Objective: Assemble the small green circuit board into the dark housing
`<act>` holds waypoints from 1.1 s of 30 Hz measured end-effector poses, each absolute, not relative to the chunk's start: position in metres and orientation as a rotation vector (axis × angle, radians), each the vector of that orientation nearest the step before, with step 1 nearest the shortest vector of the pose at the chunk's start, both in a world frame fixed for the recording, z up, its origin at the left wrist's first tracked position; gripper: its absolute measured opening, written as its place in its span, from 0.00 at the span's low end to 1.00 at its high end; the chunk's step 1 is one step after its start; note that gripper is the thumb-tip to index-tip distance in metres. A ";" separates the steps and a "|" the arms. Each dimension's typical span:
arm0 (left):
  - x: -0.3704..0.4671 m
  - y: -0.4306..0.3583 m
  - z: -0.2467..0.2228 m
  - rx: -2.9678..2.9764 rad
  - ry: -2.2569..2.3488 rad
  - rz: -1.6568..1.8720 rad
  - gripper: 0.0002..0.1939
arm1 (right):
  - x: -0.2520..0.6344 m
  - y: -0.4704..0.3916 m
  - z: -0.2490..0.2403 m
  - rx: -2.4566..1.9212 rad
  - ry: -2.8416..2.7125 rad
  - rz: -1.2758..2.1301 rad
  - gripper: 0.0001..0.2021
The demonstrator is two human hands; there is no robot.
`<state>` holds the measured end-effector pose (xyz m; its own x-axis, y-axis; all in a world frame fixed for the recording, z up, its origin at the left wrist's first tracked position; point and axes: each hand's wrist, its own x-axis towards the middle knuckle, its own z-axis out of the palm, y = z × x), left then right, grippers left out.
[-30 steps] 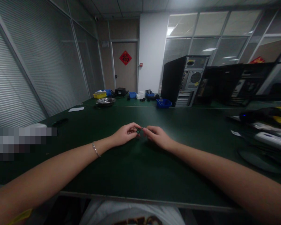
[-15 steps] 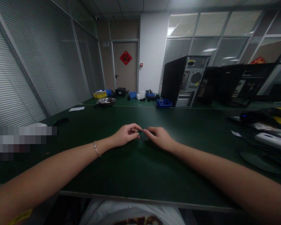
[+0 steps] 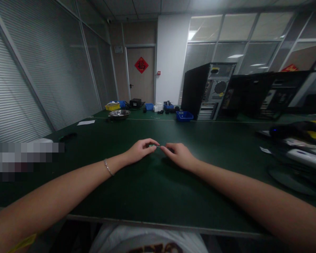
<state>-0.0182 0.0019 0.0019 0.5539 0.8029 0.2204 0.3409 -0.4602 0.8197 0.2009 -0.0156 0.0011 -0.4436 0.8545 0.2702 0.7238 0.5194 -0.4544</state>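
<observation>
Near the middle of the dark green table point(image 3: 158, 196), my left hand point(image 3: 141, 151) pinches a small green piece point(image 3: 152, 145) between thumb and fingers. A thin dark tip of it points toward the right. Facing it, my right hand point(image 3: 181, 154) has thumb and forefinger drawn together at that tip, right beside the left fingertips. Whether the right fingers grip the piece or only touch it is too small to tell. A silver bracelet point(image 3: 108, 167) circles my left wrist.
Toward the back stand a metal bowl point(image 3: 119, 114), a yellow basket point(image 3: 112, 107), a blue tray point(image 3: 184, 116) and a black computer tower point(image 3: 200, 91). A white paper point(image 3: 86, 122) lies at left. Cables and devices point(image 3: 305, 154) crowd the right side.
The left fingers have straightened a little around the green piece, which now shows more and lies flatter between the hands. The right hand has hardly moved.
</observation>
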 end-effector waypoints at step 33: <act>-0.019 -0.003 0.003 2.102 0.828 0.796 0.16 | 0.200 -0.017 0.005 -1.287 -2.318 0.403 0.22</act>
<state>-0.0187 -0.0029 0.0033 0.6011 0.7517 0.2714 0.3004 -0.5272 0.7949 0.1998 -0.0174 0.0050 -0.4597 0.8530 0.2470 0.7196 0.5208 -0.4593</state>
